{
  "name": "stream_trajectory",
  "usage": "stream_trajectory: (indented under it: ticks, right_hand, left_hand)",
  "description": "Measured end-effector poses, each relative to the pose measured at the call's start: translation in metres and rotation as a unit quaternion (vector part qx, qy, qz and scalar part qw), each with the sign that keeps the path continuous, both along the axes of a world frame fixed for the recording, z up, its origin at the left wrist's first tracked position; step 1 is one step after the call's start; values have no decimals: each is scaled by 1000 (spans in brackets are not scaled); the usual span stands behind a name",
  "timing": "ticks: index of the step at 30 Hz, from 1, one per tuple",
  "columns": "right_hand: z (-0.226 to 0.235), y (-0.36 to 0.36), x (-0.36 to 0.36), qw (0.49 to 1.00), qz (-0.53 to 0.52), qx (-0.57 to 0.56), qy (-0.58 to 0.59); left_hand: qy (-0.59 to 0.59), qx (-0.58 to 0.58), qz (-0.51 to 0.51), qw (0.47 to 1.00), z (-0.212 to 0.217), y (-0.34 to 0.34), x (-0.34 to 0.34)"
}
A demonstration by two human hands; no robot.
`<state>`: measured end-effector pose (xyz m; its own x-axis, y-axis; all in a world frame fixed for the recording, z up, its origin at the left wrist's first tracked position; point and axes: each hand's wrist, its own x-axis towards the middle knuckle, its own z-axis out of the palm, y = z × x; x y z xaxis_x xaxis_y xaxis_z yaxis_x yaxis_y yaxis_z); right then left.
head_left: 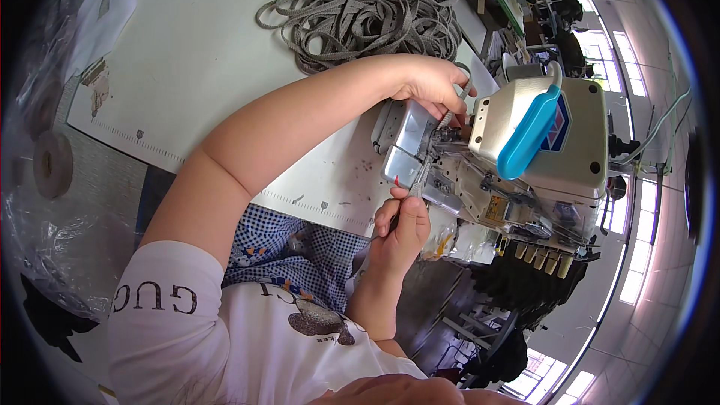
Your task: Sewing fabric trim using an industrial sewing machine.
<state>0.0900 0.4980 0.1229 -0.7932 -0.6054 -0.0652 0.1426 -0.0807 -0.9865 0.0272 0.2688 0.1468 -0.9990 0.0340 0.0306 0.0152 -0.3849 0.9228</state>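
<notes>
A narrow grey woven strap (pixel 421 183) runs through the front of a cream sewing machine (pixel 547 116). My left hand (pixel 437 84) reaches across the table to the machine's far side, its fingers closed on the strap beside the needle area. On the near side, my right hand (pixel 405 223) pinches the strap between thumb and fingers. A thin dark tool shows under its fingers, its kind unclear. Something small and red is at a fingertip there. The shiny metal plate (pixel 406 151) of the machine lies between my hands. The needle is hidden.
A loose heap of grey strap (pixel 367 19) lies on the white table (pixel 202 37) behind my left arm. A blue handle-shaped piece (pixel 529 133) hangs on the machine. Clear plastic wrapping (pixel 71 247) and a tape roll (pixel 53 164) are at the left.
</notes>
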Motion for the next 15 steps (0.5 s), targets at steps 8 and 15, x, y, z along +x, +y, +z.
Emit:
stream_trajectory:
  ticks: [8, 15]
  right_hand:
    - [2, -1, 1, 1000, -4, 10, 5]
    - [1, 0, 1, 1000, 0, -2, -2]
  left_hand:
    - [-2, 10, -18, 1000, -5, -1, -2]
    - [-20, 16, -16, 1000, -5, -4, -2]
